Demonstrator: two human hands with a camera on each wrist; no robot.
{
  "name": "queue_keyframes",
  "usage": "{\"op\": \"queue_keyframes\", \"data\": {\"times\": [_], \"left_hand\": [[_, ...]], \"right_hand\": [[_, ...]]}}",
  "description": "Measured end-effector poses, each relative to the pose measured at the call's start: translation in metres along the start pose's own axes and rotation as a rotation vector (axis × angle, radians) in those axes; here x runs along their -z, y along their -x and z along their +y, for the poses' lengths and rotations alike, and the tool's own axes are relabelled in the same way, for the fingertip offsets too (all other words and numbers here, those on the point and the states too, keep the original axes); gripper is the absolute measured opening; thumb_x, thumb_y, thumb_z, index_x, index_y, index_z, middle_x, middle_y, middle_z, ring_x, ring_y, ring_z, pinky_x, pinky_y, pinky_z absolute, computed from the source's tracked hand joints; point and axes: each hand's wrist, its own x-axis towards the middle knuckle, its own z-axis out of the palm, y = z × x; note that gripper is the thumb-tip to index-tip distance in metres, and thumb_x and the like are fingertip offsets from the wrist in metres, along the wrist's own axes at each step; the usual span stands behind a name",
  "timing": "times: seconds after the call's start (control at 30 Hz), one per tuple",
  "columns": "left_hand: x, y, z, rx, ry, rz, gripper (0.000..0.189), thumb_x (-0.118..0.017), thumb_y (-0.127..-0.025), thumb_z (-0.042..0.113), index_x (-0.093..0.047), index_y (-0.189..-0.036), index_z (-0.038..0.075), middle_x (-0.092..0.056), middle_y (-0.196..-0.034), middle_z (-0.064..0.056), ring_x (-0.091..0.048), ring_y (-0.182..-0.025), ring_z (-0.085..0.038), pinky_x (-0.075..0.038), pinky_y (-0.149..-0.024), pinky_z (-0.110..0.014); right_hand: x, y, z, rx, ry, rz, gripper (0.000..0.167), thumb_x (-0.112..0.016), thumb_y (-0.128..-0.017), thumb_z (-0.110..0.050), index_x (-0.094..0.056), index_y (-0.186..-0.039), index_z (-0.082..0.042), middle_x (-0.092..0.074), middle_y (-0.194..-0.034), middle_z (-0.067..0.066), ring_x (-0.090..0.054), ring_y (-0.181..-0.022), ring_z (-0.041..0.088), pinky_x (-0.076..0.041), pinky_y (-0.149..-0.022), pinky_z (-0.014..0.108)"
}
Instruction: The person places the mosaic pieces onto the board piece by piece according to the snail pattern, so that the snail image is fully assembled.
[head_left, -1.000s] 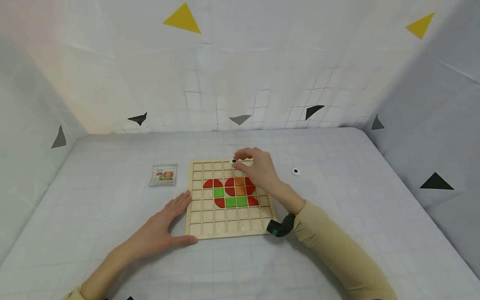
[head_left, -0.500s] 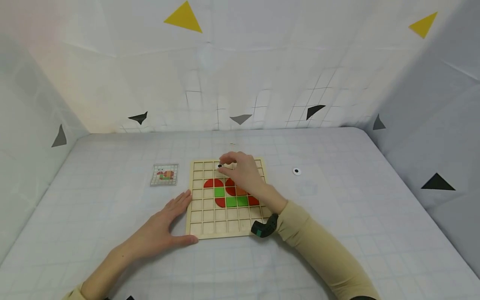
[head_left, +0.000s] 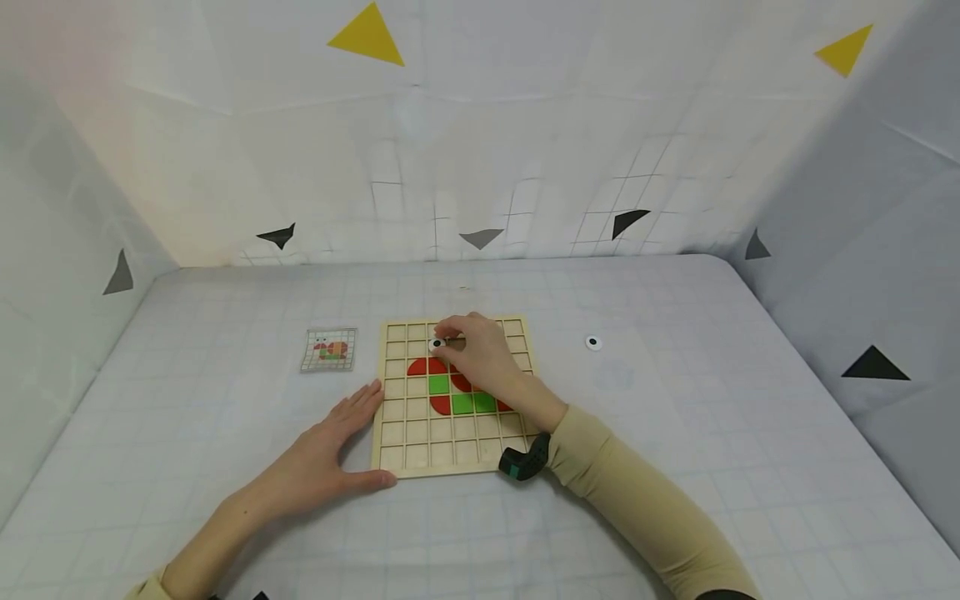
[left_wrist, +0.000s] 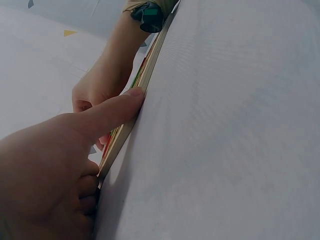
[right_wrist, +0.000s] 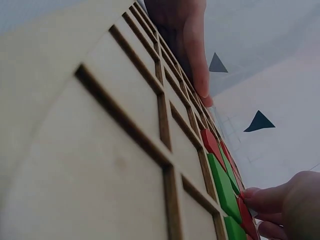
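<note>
My right hand (head_left: 480,354) pinches a round white eye piece (head_left: 437,343) with a black dot between thumb and fingertips, just above the red quarter pieces (head_left: 426,367) on the wooden grid board (head_left: 417,456). Whether the piece touches the board cannot be told. Green squares (head_left: 462,404) and more red pieces sit in the board's cells, some of them hidden by this hand. My left hand (head_left: 318,462) rests at the board's left edge, fingers straight, thumb on the near corner. In the left wrist view its thumb (left_wrist: 117,110) presses the board's side.
A small pattern card (head_left: 328,350) lies left of the board, showing a coloured figure on a grid. A second eye piece (head_left: 593,342) lies on the white table cover (head_left: 675,400) to the right. White sheets with yellow and black triangles stand behind and at the sides.
My right hand has carried the eye piece left and nearer, from the board's far edge to just above the red quarters. The left hand has stayed in place.
</note>
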Motion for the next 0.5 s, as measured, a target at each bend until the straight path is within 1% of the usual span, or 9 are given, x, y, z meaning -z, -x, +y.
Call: {"op": "queue_keyframes", "data": {"times": [0.17,0.5], "left_hand": [[0.0,-0.0005,0.0002,-0.001,-0.008,-0.001,0.11,-0.073,-0.074,0.07,-0.022,-0.161,0.024,-0.017,-0.167,0.008,-0.015,-0.154,-0.031,-0.023,-0.12,-0.059],[0.0008,-0.0001,0.0021,0.005,0.0,-0.004,0.111,-0.075,-0.074,0.068,-0.023,-0.161,0.022,-0.017,-0.167,0.008,-0.015,-0.154,-0.031,-0.022,-0.121,-0.058]], "right_hand": [[0.0009,0.0005,-0.0005,0.013,0.01,0.004,0.024,-0.079,-0.086,-0.017,-0.075,-0.108,-0.008,-0.074,-0.099,0.003,-0.063,-0.092,0.019,-0.053,-0.077,0.029],[0.0002,0.0015,0.0011,0.024,0.003,0.006,0.021,-0.079,-0.087,-0.016,-0.076,-0.106,-0.008,-0.074,-0.097,0.004,-0.063,-0.09,0.019,-0.053,-0.076,0.029]]}}
